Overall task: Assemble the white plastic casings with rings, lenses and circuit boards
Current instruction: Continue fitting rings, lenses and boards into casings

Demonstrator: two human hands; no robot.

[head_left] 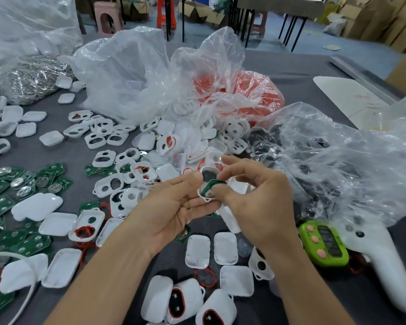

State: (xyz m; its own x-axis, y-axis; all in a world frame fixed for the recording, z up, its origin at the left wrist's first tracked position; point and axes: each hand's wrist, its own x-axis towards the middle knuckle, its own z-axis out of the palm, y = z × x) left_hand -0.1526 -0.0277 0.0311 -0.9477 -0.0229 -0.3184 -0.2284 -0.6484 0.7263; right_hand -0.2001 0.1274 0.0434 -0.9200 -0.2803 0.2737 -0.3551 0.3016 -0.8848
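R hand (pixel 260 202): thumb tip (pixel 222 192) & forefinger pinch a green circuit board (pixel 212 184), tilted over the lower half of a white casing (pixel 207 175); L hand (pixel 174 207), palm up, holds that casing btwn thumb & fingertips, above the grey table (pixel 291 73); loose casings (pixel 117 137) scattered all round; spare boards (pixel 21 184) heaped at left; clear plastic bags (pixel 338 148) behind & at right; green timer (pixel 324 245) & white controller (pixel 382 254) near R wrist.

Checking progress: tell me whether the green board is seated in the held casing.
Not seated: the board lies tilted across the casing, pinched by the right hand; the left hand grips it.
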